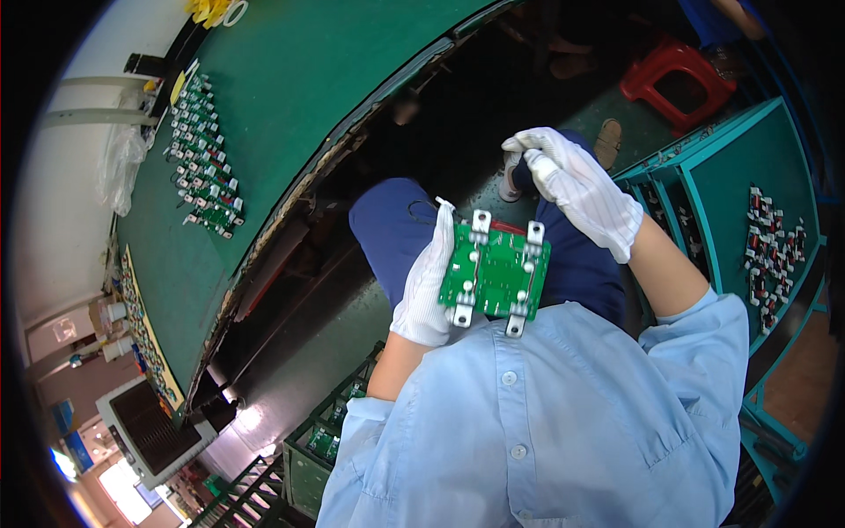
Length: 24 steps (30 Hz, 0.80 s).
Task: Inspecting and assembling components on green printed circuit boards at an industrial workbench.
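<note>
My left hand, in a white glove, grips a green circuit board by its left edge in front of my shirt. Metal terminal tabs with holes stick out from the board's upper and lower edges, and white blobs dot its face. A red part shows behind the top edge, with a thin dark wire loop beside it. Up and to the right, apart from the board, my right hand is raised over my knee, also gloved. Its fingers are bent and pressed together; whatever lies between them, if anything, is hidden.
Rows of similar boards stand on the green workbench at left. More small assemblies lie on a teal cabinet at right. A red stool stands at the far right. Below left, a crate holds boards.
</note>
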Each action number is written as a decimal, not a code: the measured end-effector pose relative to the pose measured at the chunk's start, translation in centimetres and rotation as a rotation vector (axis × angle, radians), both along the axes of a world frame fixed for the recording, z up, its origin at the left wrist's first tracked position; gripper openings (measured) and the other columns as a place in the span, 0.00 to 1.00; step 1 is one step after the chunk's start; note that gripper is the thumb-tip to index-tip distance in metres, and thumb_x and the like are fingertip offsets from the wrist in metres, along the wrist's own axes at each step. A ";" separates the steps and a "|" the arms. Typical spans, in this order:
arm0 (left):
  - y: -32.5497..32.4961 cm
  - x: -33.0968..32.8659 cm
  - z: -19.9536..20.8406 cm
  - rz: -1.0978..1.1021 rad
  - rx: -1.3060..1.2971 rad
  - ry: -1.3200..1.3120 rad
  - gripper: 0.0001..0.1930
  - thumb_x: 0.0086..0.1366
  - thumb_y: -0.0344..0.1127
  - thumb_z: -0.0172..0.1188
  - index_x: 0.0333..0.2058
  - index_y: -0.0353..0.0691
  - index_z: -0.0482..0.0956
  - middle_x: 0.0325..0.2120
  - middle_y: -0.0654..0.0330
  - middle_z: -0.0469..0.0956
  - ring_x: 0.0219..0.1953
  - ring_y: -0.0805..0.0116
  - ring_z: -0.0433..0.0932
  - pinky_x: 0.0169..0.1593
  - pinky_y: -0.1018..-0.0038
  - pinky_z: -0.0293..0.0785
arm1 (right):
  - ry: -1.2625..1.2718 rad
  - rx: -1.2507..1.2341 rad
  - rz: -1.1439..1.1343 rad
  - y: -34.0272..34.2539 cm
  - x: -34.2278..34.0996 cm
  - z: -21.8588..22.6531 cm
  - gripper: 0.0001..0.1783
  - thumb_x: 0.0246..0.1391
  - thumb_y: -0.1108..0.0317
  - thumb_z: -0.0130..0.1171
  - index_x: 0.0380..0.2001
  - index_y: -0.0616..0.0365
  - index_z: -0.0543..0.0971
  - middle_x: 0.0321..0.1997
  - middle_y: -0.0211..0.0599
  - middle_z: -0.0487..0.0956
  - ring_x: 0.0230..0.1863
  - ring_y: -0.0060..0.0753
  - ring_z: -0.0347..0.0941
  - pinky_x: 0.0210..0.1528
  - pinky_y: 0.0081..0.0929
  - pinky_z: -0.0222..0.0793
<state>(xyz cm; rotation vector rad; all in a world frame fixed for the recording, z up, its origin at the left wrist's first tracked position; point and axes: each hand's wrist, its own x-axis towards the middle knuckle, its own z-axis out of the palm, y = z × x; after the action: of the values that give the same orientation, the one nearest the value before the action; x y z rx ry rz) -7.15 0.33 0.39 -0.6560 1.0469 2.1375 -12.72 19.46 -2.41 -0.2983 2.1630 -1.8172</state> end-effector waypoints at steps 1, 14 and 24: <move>0.3 -0.3 0.4 0.022 -0.032 -0.004 0.30 0.60 0.60 0.39 0.41 0.35 0.70 0.34 0.56 0.75 0.35 0.70 0.76 0.40 0.78 0.73 | 0.048 -0.109 -0.054 0.1 0.2 -2.3 0.16 0.57 0.63 0.41 0.42 0.65 0.66 0.34 0.38 0.71 0.37 0.27 0.67 0.41 0.22 0.62; 0.4 -0.3 -2.6 0.284 0.093 0.016 0.27 0.59 0.60 0.40 0.40 0.41 0.68 0.33 0.59 0.74 0.34 0.71 0.76 0.38 0.76 0.76 | -0.374 -0.449 -0.322 -3.1 4.2 -1.2 0.17 0.56 0.60 0.45 0.44 0.60 0.66 0.18 0.21 0.64 0.13 0.08 0.52 0.15 0.08 0.49; 0.9 -0.4 -0.9 0.221 0.027 0.045 0.35 0.57 0.64 0.38 0.43 0.34 0.67 0.36 0.52 0.74 0.37 0.65 0.76 0.40 0.71 0.75 | -0.133 -0.232 -0.298 -1.3 2.9 -0.7 0.16 0.53 0.69 0.48 0.45 0.62 0.65 0.27 0.27 0.66 0.27 0.14 0.60 0.32 0.13 0.58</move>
<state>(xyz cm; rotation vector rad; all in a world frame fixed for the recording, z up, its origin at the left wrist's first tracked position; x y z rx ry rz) -7.56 1.19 -0.50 -0.7435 1.0065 2.3623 -9.79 18.14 -3.07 0.1019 1.9926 -2.1857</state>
